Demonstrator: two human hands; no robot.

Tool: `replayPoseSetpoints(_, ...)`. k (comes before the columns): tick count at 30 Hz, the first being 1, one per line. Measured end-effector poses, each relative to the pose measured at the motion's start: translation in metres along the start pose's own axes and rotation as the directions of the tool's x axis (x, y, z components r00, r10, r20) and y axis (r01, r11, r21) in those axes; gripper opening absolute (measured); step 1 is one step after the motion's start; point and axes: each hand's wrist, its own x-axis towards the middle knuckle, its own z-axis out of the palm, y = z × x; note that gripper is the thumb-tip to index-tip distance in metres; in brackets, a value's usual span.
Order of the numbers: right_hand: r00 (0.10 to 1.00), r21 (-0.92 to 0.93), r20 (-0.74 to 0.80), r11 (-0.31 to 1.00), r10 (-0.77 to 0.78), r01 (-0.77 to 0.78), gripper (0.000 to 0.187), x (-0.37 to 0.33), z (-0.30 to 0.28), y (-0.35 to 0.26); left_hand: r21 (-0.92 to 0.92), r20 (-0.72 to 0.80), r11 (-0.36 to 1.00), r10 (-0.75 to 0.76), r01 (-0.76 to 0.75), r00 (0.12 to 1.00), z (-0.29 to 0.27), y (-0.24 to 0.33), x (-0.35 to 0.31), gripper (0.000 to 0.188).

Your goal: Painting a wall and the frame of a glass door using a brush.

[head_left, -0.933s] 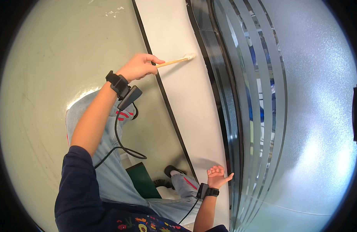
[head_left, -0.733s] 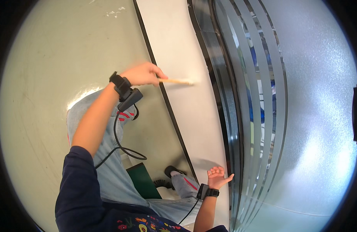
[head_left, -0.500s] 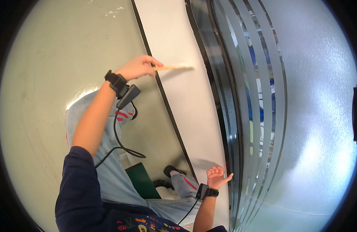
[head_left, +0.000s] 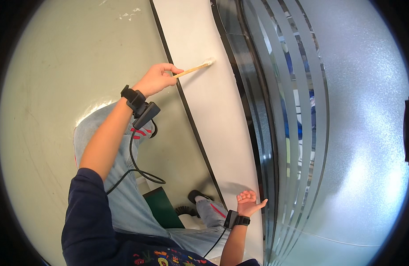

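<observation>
Out over the white ledge [head_left: 204,115], my left hand [head_left: 156,79] pinches the end of a thin, wood-coloured brush [head_left: 191,71] between thumb and fingers. The brush's fluffy whitish tip points away to the right, and a faint shadow lies beneath it. Whether the tip touches the ledge, I cannot tell. My right hand [head_left: 249,204] lies palm up at the near end of the ledge, holding nothing, with its fingers loosely bent and the thumb held apart.
Along the ledge's right side runs a dark frame [head_left: 264,115] with striped frosted glass [head_left: 355,124] beyond it. A dark green box-like object [head_left: 164,207] is below, near my legs. Black cables [head_left: 132,153] hang from the wrist devices [head_left: 144,114].
The brush tip has swung away from me and slightly left, so the brush now slants upward in the picture. My left hand has shifted only slightly; my right hand stays put.
</observation>
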Motion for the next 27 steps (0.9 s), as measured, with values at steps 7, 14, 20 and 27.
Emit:
replayPoseSetpoints(7,0.999,-0.016,-0.041,1.0,0.003,-0.004,0.075,0.0,0.001,0.001,0.141,0.222,0.99,-0.015,-0.017,0.975,0.0,0.003,-0.004,0.03)
replayPoseSetpoints(14,0.999,-0.038,-0.044,0.999,-0.001,-0.001,0.075,0.001,0.001,0.001,0.212,0.318,0.972,0.032,-0.104,0.947,0.009,0.003,-0.006,0.03)
replayPoseSetpoints(20,0.999,-0.031,-0.044,0.999,0.011,-0.013,0.075,0.002,-0.001,0.001,0.089,0.118,0.988,0.115,-0.126,0.986,0.001,0.003,0.0,0.029)
replayPoseSetpoints(27,0.998,-0.027,-0.057,1.0,0.007,-0.009,0.075,0.002,-0.003,0.001,0.045,0.071,0.995,0.086,-0.089,0.994,-0.002,0.01,-0.002,0.026)
